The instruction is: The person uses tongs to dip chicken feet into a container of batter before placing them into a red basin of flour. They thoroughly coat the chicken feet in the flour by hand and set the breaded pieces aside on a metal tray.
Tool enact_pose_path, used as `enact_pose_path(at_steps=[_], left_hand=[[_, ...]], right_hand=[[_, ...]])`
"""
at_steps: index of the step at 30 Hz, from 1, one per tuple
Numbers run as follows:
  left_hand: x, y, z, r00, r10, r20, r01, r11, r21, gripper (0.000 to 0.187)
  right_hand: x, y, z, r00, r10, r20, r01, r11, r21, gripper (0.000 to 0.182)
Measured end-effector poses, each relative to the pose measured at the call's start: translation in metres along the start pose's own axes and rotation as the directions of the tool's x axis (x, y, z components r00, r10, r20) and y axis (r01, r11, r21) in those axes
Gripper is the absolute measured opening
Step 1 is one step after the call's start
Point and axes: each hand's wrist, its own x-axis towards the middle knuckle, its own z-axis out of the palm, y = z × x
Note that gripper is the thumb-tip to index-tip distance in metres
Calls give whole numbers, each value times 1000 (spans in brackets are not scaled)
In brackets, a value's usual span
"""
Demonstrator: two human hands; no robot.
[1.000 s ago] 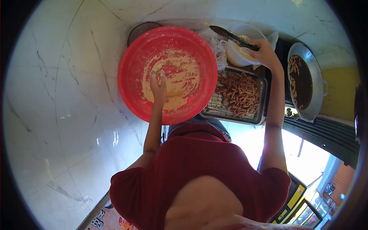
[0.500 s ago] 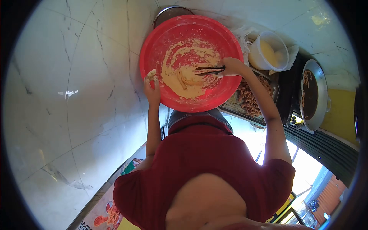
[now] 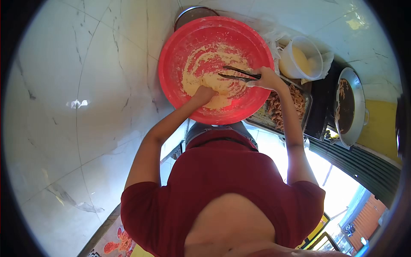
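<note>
A large red basin point(image 3: 171, 47) holds pale yellowish flour point(image 3: 220, 101), spread over its bottom and smeared up its sides. My left hand point(image 3: 206, 95) is down in the flour left of the basin's middle, fingers curled under; whatever they grip, if anything, is hidden. In my right hand point(image 3: 265, 79), at the basin's right side, is a pair of dark tongs point(image 3: 239, 73). The tongs' two arms are spread apart and point left over the flour, with nothing visible between the tips.
Right of the basin lies a metal tray point(image 3: 309, 107) with brown fried strips point(image 3: 284, 107). Behind it stands a white bucket point(image 3: 314, 58) of yellow liquid. Farther right, a wide pan point(image 3: 358, 122) holds dark oil. A round metal-rimmed sieve point(image 3: 192, 13) sits behind the basin; a tiled wall point(image 3: 55, 120) rises left.
My left hand has moved from the basin's left rim down into the flour. My right hand has shifted slightly right, and the tongs' tips have spread wider.
</note>
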Motion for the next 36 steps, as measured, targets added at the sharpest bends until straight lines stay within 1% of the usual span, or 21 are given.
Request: enact_pose_path(at_steps=[1, 4, 7, 10, 13, 16, 17, 18, 19, 22, 25, 27, 28, 31, 34, 36], left_hand=[[6, -1, 3, 997, 74, -3, -73, 995, 62, 18], [14, 4, 5, 990, 110, 88, -125, 975, 184, 23], [17, -1, 19, 979, 185, 89, -203, 937, 284, 21], [20, -8, 26, 971, 205, 119, -232, 927, 296, 15], [19, -15, 20, 972, 231, 52, -235, 965, 116, 16], [34, -31, 11, 945, 289, 155, -275, 956, -103, 17], [38, -33, 8, 982, 154, 106, -112, 938, -327, 18], [37, -23, -17, 996, 6, 90, 43, 842, -538, 18], [37, -15, -37, 984, -141, 109, 176, 674, -718, 19], [56, -4, -58, 988, -128, -84, 10, 600, -800, 15], [69, -6, -54, 987, -75, -140, -28, 781, -624, 19], [72, -5, -47, 997, 45, 63, -20, 933, -360, 21], [73, -4, -44, 981, 81, 174, -42, 975, -216, 21], [56, 6, -25, 947, -8, 321, 61, 986, -153, 19], [42, 6, -1, 979, -100, 178, 122, 985, -118, 17], [36, 8, 4, 985, -45, 165, 66, 990, -124, 16]], right_hand=[[-3, 3, 1, 1000, 16, -16, -16, 1000, 11, 52], [-13, 9, 1, 1000, 5, -20, -3, 996, 85, 53], [-19, 20, 7, 999, 20, -40, -15, 992, 123, 54], [-28, 25, 8, 994, -12, -106, 30, 985, 171, 54], [-42, 15, -4, 996, 71, -47, -53, 951, 305, 56], [-50, 11, -15, 991, 50, -124, -13, 959, 284, 58], [-51, 14, -16, 988, 72, -138, -32, 962, 272, 58], [-51, 18, -18, 984, 93, -151, -51, 964, 260, 58], [-50, 22, -19, 980, 112, -164, -69, 966, 248, 59], [-48, 30, -22, 977, 99, -190, -55, 973, 225, 58], [-45, 33, -23, 972, 118, -205, -81, 980, 180, 58], [-45, 31, -23, 970, 105, -218, -65, 981, 183, 58], [-45, 29, -22, 970, 98, -225, -56, 981, 183, 58], [-43, 31, -16, 973, 85, -215, -38, 977, 211, 58], [-46, 24, -16, 979, 88, -181, -51, 978, 203, 58], [-46, 23, -15, 983, 94, -160, -63, 979, 192, 59]])
